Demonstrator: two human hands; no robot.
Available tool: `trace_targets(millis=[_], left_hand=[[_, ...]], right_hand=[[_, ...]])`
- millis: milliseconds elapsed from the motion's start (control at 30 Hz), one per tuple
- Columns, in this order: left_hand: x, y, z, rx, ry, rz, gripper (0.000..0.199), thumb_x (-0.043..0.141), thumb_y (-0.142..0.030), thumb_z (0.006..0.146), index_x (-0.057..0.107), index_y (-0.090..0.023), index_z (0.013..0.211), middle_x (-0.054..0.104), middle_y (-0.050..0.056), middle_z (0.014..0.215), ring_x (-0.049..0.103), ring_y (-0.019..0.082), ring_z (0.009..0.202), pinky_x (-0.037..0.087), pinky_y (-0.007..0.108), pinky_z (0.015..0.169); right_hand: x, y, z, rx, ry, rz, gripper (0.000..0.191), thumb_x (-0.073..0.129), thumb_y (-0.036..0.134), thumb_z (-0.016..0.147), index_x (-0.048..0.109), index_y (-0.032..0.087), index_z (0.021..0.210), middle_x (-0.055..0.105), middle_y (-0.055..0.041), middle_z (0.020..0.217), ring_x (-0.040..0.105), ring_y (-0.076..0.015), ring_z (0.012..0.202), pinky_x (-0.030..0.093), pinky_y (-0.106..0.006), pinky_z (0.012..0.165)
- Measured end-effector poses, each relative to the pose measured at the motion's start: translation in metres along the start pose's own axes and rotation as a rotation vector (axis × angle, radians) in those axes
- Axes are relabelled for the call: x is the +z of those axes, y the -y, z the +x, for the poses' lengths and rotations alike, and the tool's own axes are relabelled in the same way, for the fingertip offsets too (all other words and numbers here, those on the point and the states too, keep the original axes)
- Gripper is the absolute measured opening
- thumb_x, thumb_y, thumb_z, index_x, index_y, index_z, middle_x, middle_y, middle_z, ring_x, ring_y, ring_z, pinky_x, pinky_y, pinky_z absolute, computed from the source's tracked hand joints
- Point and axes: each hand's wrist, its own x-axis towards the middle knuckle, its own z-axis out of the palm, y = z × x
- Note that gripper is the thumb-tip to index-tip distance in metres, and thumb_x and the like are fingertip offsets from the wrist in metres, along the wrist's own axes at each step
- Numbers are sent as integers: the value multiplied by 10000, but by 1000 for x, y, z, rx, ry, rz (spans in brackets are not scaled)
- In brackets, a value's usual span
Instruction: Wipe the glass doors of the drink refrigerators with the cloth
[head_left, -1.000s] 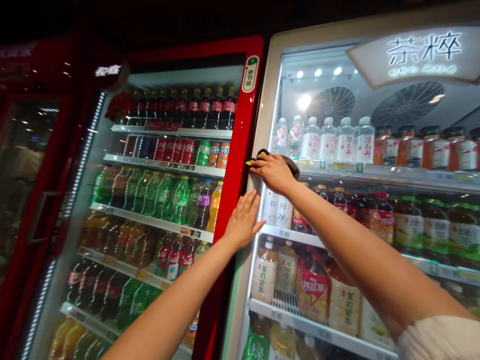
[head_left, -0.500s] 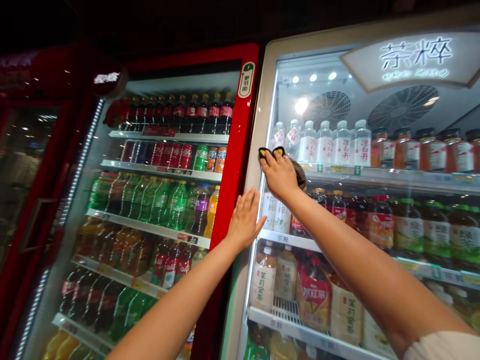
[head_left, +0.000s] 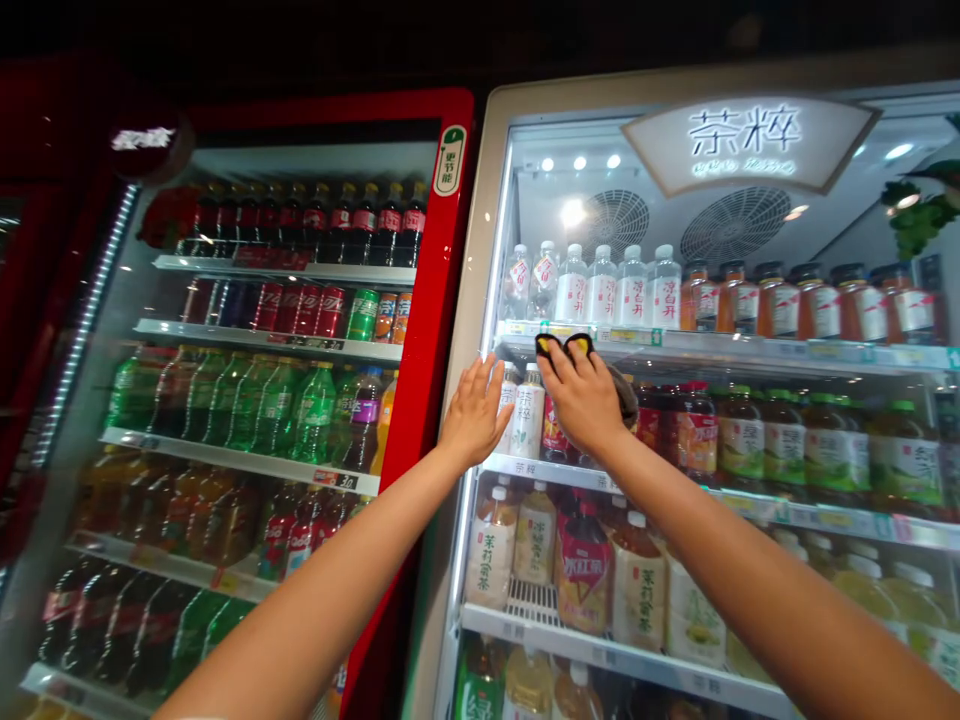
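Observation:
My left hand (head_left: pixel 474 415) lies flat with fingers stretched on the left frame edge of the right-hand drinks fridge (head_left: pixel 480 200). It holds nothing. Against that fridge's glass door, my right hand (head_left: pixel 581 390) presses a dark cloth (head_left: pixel 626 398) with black and yellow patches at the fingertips. Part of the cloth is hidden under the palm. Behind the glass near it are white-labelled bottles (head_left: pixel 528 415) and, on the shelf above, clear water bottles (head_left: pixel 603 285).
A red-framed fridge (head_left: pixel 442 260) of soda bottles and cans stands at the left. Across the right fridge's top is a lit sign (head_left: pixel 750 140). Green leaves (head_left: pixel 911 215) show at the upper right.
My right hand and the cloth have moved right and down, from beside the door's left frame onto the glass. My left hand stays on the frame. The view has shifted to the right.

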Motion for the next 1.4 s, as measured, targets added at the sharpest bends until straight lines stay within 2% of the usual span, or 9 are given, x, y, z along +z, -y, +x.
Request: trace_targets(millis=[233, 333, 467, 600, 733, 933, 1067, 1167, 1400], left_hand=[[4, -21, 56, -56, -33, -21, 640, 424, -361, 1023, 282, -110, 1595, 265, 191, 1689, 174, 359, 1581, 196, 588, 1269], [10, -34, 54, -66, -69, -33, 620, 404, -315, 1020, 283, -124, 1598, 263, 190, 1690, 166, 354, 1585, 183, 610, 1267], [18, -57, 52, -39, -66, -43, 627, 398, -298, 1020, 258, -125, 1607, 273, 194, 1686, 191, 328, 1584, 128, 629, 1273], [26, -87, 73, 3, -95, -58, 622, 400, -292, 1020, 268, -135, 1608, 261, 175, 1694, 163, 312, 1592, 97, 618, 1280], [35, -109, 84, 5, -111, -60, 626, 410, -292, 1017, 280, -139, 1610, 197, 168, 1711, 123, 318, 1597, 109, 599, 1284], [40, -111, 76, -14, -138, -55, 642, 408, -321, 1024, 255, -161, 1627, 194, 148, 1711, 134, 304, 1595, 140, 581, 1288], [41, -120, 81, -18, -177, -24, 659, 387, -263, 1018, 198, -178, 1644, 208, 134, 1708, 144, 296, 1593, 101, 611, 1284], [43, -128, 84, 11, -174, -13, 668, 385, -232, 1014, 180, -221, 1649, 228, 95, 1707, 154, 269, 1593, 126, 592, 1288], [45, -145, 83, 23, -173, -37, 642, 357, -275, 1036, 180, -207, 1649, 253, 101, 1699, 163, 280, 1591, 107, 601, 1292]], right_hand=[[-20, -55, 20, 73, 1, -27, 477, 469, 166, 973, 617, 219, 1423, 521, -84, 1562, 496, -341, 1391, 410, -507, 1098], [-23, -76, -7, 179, -77, -60, 466, 470, 150, 962, 659, 226, 1381, 565, -109, 1519, 556, -346, 1307, 449, -512, 1036], [-19, -72, -37, -7, -76, -87, 404, 442, 168, 1007, 726, 269, 1276, 618, -59, 1471, 569, -316, 1289, 430, -495, 1066], [-20, -87, -9, -67, -19, -88, 427, 431, 183, 1014, 669, 272, 1356, 564, -30, 1528, 522, -310, 1356, 418, -482, 1095], [-30, -121, -1, 122, -40, -97, 511, 446, 149, 962, 606, 268, 1432, 527, -66, 1559, 497, -332, 1383, 417, -515, 1093], [-28, -101, -56, 129, -38, -164, 508, 446, 153, 968, 582, 219, 1453, 474, -105, 1593, 476, -347, 1413, 389, -526, 1134], [-32, -114, -33, 13, 22, -132, 502, 405, 154, 1000, 578, 266, 1458, 469, -59, 1601, 465, -306, 1431, 375, -500, 1162], [-43, -145, -18, 129, 20, -122, 536, 430, 130, 969, 566, 259, 1471, 455, -74, 1610, 466, -326, 1429, 391, -521, 1142], [-36, -133, -64, 158, -26, -133, 533, 423, 146, 979, 545, 252, 1487, 452, -95, 1608, 457, -352, 1430, 391, -546, 1126]])
